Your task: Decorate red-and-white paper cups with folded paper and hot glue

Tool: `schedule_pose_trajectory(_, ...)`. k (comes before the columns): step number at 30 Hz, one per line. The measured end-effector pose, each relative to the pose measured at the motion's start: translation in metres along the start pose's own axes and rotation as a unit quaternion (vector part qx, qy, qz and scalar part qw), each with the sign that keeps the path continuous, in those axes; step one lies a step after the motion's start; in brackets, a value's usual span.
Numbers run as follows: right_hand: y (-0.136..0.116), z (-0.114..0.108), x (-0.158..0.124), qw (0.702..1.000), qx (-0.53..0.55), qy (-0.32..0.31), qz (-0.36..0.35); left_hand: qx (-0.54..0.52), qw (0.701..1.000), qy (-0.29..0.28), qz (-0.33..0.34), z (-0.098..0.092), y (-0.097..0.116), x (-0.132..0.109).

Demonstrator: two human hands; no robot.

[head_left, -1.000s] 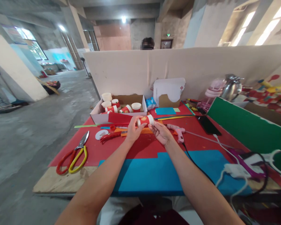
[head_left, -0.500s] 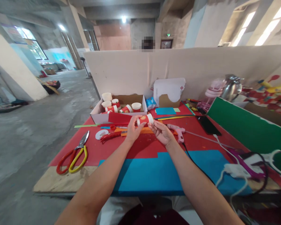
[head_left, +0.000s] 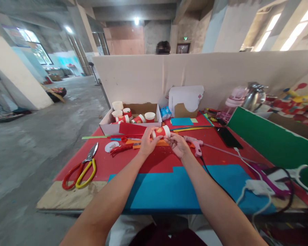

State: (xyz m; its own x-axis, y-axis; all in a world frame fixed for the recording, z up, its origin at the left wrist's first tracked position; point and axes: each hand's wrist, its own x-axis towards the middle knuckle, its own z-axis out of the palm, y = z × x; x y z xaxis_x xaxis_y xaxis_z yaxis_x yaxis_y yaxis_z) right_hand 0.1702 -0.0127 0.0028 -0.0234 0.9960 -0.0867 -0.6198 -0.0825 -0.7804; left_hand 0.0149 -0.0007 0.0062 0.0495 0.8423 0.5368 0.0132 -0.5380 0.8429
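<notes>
Red and blue felt sheets covered the worktable (head_left: 154,191) at the frame's centre. Above them the left hand (head_left: 148,144) pinched a small red paper cup (head_left: 161,132) lying sideways, while the right hand (head_left: 179,145) touched its white rim with curled fingertips. Since the earlier frame, the cup had shifted slightly right and both hands had closed in.

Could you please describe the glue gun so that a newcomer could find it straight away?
Start at the red table and find the right hand. The glue gun lies just beside it. It is the only pink tool there, with a black cord trailing toward the near edge.
</notes>
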Motion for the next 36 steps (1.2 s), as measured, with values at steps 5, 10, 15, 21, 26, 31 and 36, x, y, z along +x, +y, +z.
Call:
schedule_pose_trajectory(5, -0.002, 0.003, -0.002, 1.0, 0.021, 0.002, 0.006, 0.006, 1.0, 0.0, -0.009, 0.0, 0.0, 0.0)
schedule_pose_trajectory(10, -0.002, 0.002, -0.001, 1.0, 0.01, -0.023, -0.015, 0.033, 0.999, 0.013, 0.023, -0.001, -0.002, 0.0)
schedule_pose_trajectory(15, -0.002, 0.0, -0.001, 0.999, 0.019, -0.044, -0.015, 0.107, 0.993, 0.0, 0.056, -0.002, -0.009, 0.001)
schedule_pose_trajectory(21, 0.002, 0.001, 0.002, 0.999, 0.004, -0.026, -0.039, 0.153, 0.985, 0.0, 0.079, -0.001, -0.016, 0.001)
schedule_pose_trajectory(26, 0.006, -0.001, 0.003, 0.96, -0.23, 0.016, -0.16, 0.176, 0.981, 0.003, 0.078, -0.002, -0.014, 0.001)
schedule_pose_trajectory(31, 0.0, -0.002, -0.004, 0.748, -0.565, 0.017, -0.347, 0.154, 0.986, 0.01, 0.059, -0.003, -0.015, 0.002)
schedule_pose_trajectory(36, -0.002, -0.001, -0.007, 0.629, -0.654, 0.045, -0.417, 0.064, 0.997, 0.025, -0.043, 0.001, -0.023, 0.002)
